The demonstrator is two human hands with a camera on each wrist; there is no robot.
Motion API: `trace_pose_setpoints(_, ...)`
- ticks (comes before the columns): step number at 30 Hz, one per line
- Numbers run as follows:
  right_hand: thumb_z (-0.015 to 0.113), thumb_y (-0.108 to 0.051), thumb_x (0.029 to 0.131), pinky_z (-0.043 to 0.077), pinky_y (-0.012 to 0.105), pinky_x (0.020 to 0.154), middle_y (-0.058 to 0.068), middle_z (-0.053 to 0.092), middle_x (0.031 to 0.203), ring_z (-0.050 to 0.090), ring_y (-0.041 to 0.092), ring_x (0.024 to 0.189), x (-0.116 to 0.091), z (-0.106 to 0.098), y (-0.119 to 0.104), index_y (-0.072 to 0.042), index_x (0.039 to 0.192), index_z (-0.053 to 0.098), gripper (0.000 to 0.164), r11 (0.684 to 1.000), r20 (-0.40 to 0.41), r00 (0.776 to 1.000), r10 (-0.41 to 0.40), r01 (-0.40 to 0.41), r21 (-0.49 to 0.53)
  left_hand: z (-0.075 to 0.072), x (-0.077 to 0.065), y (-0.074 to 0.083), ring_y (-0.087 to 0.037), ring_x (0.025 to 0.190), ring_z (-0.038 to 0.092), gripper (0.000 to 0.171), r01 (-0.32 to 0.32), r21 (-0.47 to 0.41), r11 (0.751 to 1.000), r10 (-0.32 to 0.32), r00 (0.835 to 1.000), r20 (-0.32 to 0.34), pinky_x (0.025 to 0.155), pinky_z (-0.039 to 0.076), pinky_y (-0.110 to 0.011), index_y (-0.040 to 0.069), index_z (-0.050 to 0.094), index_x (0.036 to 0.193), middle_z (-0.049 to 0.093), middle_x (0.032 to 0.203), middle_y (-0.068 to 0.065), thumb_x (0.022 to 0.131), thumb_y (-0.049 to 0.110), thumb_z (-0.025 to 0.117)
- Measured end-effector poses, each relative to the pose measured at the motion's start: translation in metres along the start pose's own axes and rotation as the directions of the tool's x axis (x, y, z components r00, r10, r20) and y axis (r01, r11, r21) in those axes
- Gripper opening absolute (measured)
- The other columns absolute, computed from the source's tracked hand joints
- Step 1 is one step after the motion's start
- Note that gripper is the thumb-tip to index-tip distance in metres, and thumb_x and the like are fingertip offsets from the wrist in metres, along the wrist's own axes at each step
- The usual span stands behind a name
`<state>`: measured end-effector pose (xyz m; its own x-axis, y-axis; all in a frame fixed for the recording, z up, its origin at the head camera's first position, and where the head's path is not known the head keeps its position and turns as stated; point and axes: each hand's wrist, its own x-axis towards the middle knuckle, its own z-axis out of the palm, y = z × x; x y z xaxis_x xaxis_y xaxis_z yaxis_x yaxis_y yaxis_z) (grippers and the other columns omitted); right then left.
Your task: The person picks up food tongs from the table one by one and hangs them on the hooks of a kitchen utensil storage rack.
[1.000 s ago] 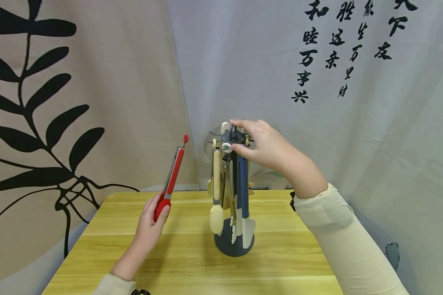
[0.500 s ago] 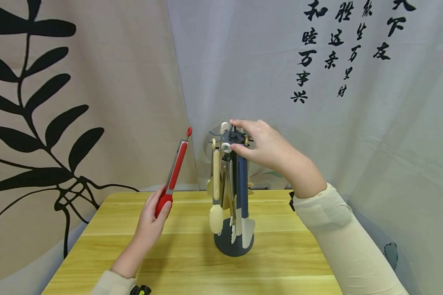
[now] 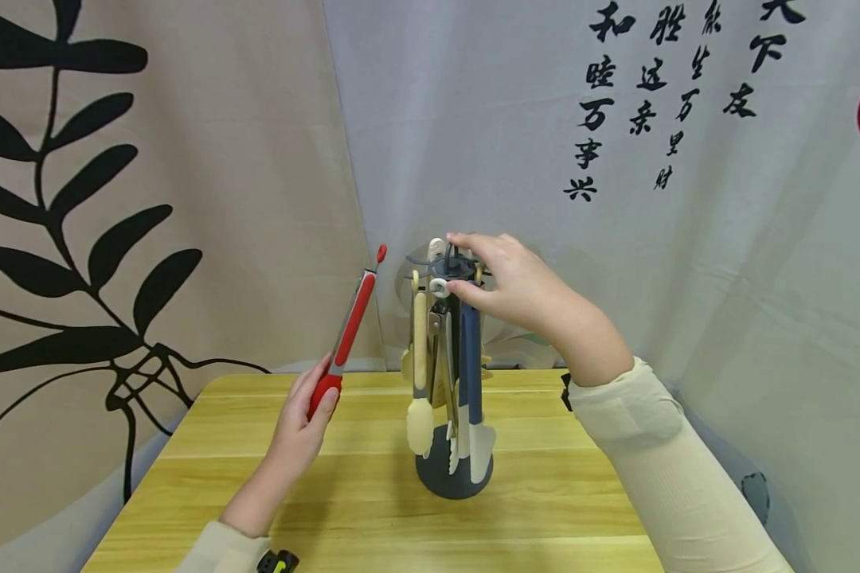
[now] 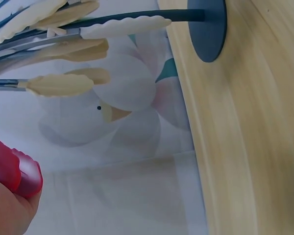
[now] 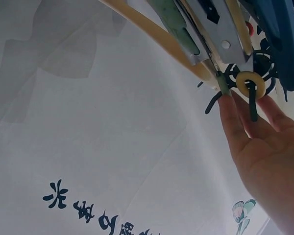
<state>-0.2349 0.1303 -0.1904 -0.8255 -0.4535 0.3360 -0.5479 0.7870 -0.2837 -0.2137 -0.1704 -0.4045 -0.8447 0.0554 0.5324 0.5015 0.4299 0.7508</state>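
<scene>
Tongs with red grips stand nearly upright in a person's left hand, whose fingers and thumb curl around the red lower end; the tip leans toward a dark utensil rack just to its right without touching it. From the left wrist view, only the rounded red end shows against the heel of that hand. The right hand rests on the top of the rack, thumb and fingers closed lightly around the crown of hooks, where a cream ring hangs on one hook beside the fingertips. Cream and blue kitchen tools, among them a cream spatula and a blue-handled turner, hang from the rack, whose round base stands near the back middle of a pale wooden table. Printed cloth hangs behind the table.
</scene>
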Motion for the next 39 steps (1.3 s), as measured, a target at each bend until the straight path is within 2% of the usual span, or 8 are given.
trace_pose_setpoints(9, 0.057, -0.042, 0.092, 0.033, 0.046, 0.108, -0.001, 0.041, 0.148, 0.036, 0.024, 0.133, -0.001, 0.001, -0.001, -0.025, 0.147, 0.035, 0.062, 1.0, -0.003, 1.0, 0.0, 0.0, -0.002, 0.002, -0.001, 0.0, -0.01, 0.097, 0.048, 0.051, -0.011, -0.074, 0.997, 0.013, 1.0, 0.017, 0.077, 0.045, -0.019, 0.02, 0.037, 0.146, 0.047, 0.13, -0.004, 0.097, 0.009, 0.049)
trace_pose_setpoints(20, 0.057, -0.04, 0.091, 0.033, 0.046, 0.108, -0.002, 0.041, 0.148, 0.036, 0.024, 0.133, -0.001, 0.001, -0.002, -0.021, 0.146, 0.037, 0.061, 1.0, -0.009, 1.0, 0.002, -0.002, 0.007, -0.002, -0.001, 0.004, -0.011, 0.101, 0.047, 0.05, 0.016, -0.061, 0.998, -0.014, 0.999, 0.039, 0.081, 0.045, -0.021, 0.024, 0.036, 0.146, 0.046, 0.132, -0.003, 0.099, 0.014, 0.047)
trace_pose_setpoints(39, 0.058, -0.04, 0.091, 0.033, 0.047, 0.108, -0.001, 0.042, 0.147, 0.036, 0.025, 0.133, -0.001, 0.001, -0.001, -0.022, 0.146, 0.037, 0.061, 1.0, -0.016, 1.0, -0.008, 0.009, 0.013, 0.003, 0.006, 0.012, -0.013, 0.095, 0.047, 0.049, -0.039, -0.09, 0.995, 0.045, 0.997, 0.07, 0.075, 0.046, -0.023, 0.016, 0.039, 0.145, 0.049, 0.127, -0.008, 0.097, 0.009, 0.049)
